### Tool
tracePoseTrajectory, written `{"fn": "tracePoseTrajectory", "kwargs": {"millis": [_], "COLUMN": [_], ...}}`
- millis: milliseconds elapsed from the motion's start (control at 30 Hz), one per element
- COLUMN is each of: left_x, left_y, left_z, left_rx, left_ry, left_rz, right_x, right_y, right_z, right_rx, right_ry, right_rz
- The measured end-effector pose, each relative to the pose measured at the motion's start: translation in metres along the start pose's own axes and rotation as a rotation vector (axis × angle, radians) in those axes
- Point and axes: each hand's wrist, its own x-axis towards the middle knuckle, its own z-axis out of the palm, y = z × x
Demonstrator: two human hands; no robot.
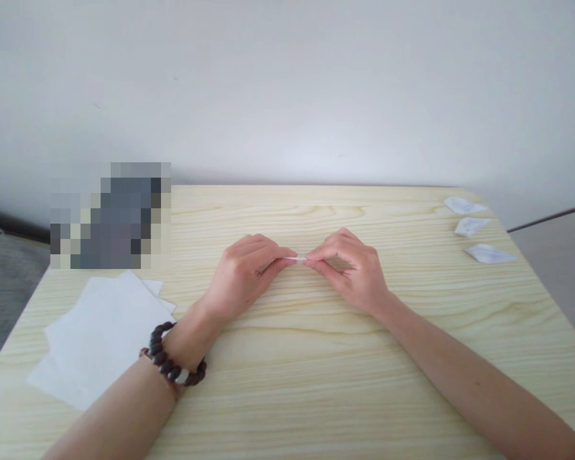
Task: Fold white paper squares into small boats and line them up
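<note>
Between my two hands a small folded piece of white paper (299, 259) is seen edge-on as a thin strip. My left hand (249, 265), with a dark beaded bracelet (165, 358) at its wrist, pinches one end of it between thumb and fingers. The other end is pinched the same way by my right hand (349, 265). Most of the paper is hidden behind the fingertips. Both hands are over the middle of the wooden table (287, 383).
Several white paper sheets (100, 332) lie loosely stacked at the left, partly behind my left forearm. Behind them is a dark, pixelated object (117, 223). Three folded white paper pieces (464, 205) sit in a column at the far right. A pale wall (287, 89) borders the table's back edge.
</note>
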Motion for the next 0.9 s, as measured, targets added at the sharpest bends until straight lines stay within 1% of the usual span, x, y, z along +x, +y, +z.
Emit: {"fn": "tracePoseTrajectory", "kwargs": {"millis": [100, 200, 433, 533, 633, 767, 900], "left_x": [0.0, 0.0, -0.0014, -0.0026, -0.0024, -0.0005, 0.0003], "left_y": [0.0003, 0.0003, 0.0013, 0.0016, 0.0018, 0.0028, 0.0043], "left_z": [-0.0004, -0.0001, 0.0014, 0.0023, 0.0022, -0.0002, -0.0017], "left_rx": [0.011, -0.002, -0.004, 0.01, 0.005, -0.021, -0.041], "left_ry": [0.005, 0.013, 0.01, 0.016, 0.021, 0.002, 0.017], "left_rz": [0.006, -0.009, -0.165, -0.239, -0.275, -0.286, -0.34], "right_x": [0.0003, 0.0013, 0.0017, 0.0016, 0.0016, 0.0015, 0.001], "right_y": [0.0, -0.0006, -0.0009, 0.0007, 0.0016, 0.0004, -0.0002], "right_z": [0.0001, 0.0002, 0.0005, 0.0007, 0.0, -0.0013, -0.0017], "right_rx": [0.017, 0.016, -0.017, -0.01, -0.016, -0.03, -0.042], "right_ry": [0.005, 0.007, 0.09, 0.128, 0.128, 0.076, 0.053], "right_rz": [0.005, 0.059, 0.236, 0.28, 0.27, 0.222, 0.193]}}
